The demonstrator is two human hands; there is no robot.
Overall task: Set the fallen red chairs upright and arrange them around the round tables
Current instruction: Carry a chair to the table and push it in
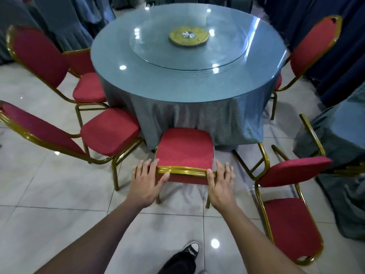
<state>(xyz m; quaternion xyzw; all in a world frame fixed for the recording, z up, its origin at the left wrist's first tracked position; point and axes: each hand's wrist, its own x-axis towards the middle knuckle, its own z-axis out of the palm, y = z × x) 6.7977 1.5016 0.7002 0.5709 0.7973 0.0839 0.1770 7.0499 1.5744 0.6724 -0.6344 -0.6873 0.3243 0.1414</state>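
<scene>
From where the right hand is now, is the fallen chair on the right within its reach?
Probably yes. The right hand rests on the backrest top of the middle chair, and the fallen chair lies on its side just beside it, with only bare floor between.

Left hand (pixel 145 181): palm down, fingers (pixel 147 165) straight and spread, pointing forward; thumb (pixel 164 177) stretched toward the middle, its tip laid against a gold rail. Right hand (pixel 221 183): palm down, fingers straight and slightly parted, thumb (pixel 211 173) lying along the same rail. Neither hand curls round anything (contact by thumbs and inner edges only). Forearms: bare, extended forward from the lower corners, converging toward the hands. One leg in dark trousers and a dark shoe (pixel 191 248) with white toe on the floor, between the arms.
</scene>
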